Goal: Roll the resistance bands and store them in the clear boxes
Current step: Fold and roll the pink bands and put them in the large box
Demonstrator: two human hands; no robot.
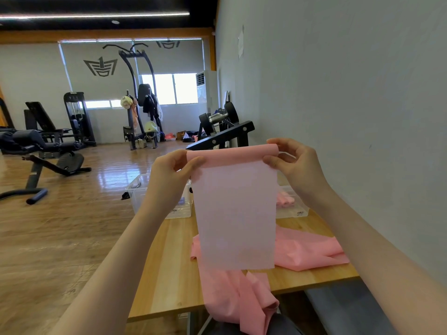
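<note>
Both hands are raised above the table, each pinching one end of the rolled top edge of a pink resistance band (pixel 235 209): the left hand (pixel 173 174) grips the left end between thumb and curled fingers, and the right hand (pixel 291 163) grips the right end the same way. The roll at the top is only a turn or so thick, and from it one flat sheet of the band hangs straight down in front of the table. Below the sheet the rest of the pink material lies crumpled on the wooden table (pixel 169 274), part spread to the right and part spilling over the near edge; whether this is one band or several cannot be told. Two clear boxes stand at the far end of the table. The left box (pixel 137 192) is largely hidden by the left forearm, and its contents are hard to make out. The right box (pixel 294 204) is half covered by the hanging sheet and holds some pink rolled bands (pixel 285 198), their number unclear. Beyond stand a dumbbell rack (pixel 222 131) by the wall and weight benches (pixel 41 146) on the wooden floor.
</note>
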